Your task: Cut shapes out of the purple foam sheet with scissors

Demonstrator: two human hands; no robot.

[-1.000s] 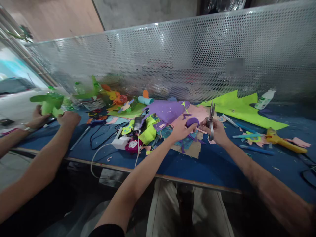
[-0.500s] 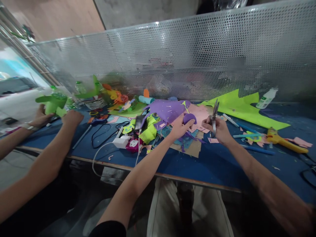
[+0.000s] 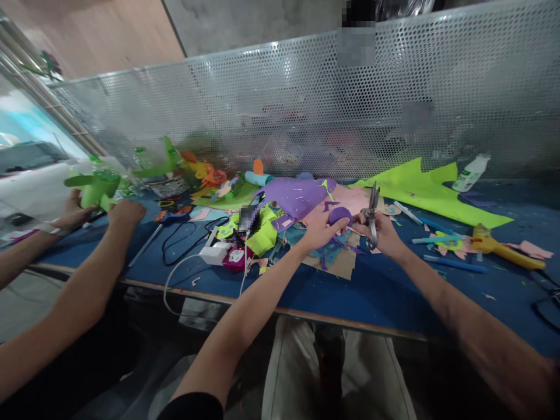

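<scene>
Between the thumb and fingers of my left hand (image 3: 322,229) is a small rounded purple foam piece (image 3: 340,216). My right hand (image 3: 381,229) is closed around a pair of scissors (image 3: 373,213), their blades pointing up and away from me. The fingertips of my right hand come close to the purple piece; whether they touch it I cannot tell. Beyond my hands lies a large purple foam sheet (image 3: 292,195), partly over a pink sheet (image 3: 347,199). Purple and blue scraps (image 3: 326,256) lie under my hands on a piece of brown cardboard (image 3: 347,268).
A co-worker's hands (image 3: 126,213) hold a green bottle craft (image 3: 94,186) at the left. To the right lie a yellow glue gun (image 3: 510,248), glue sticks and a lime sheet (image 3: 411,186); a white bottle (image 3: 471,172) leans behind. A white charger (image 3: 214,252) with cables sits left of my arm.
My right hand and the scissors have shifted slightly left and down, closer to my left hand. The purple piece has moved a little right and down and shows a rounder face.
</scene>
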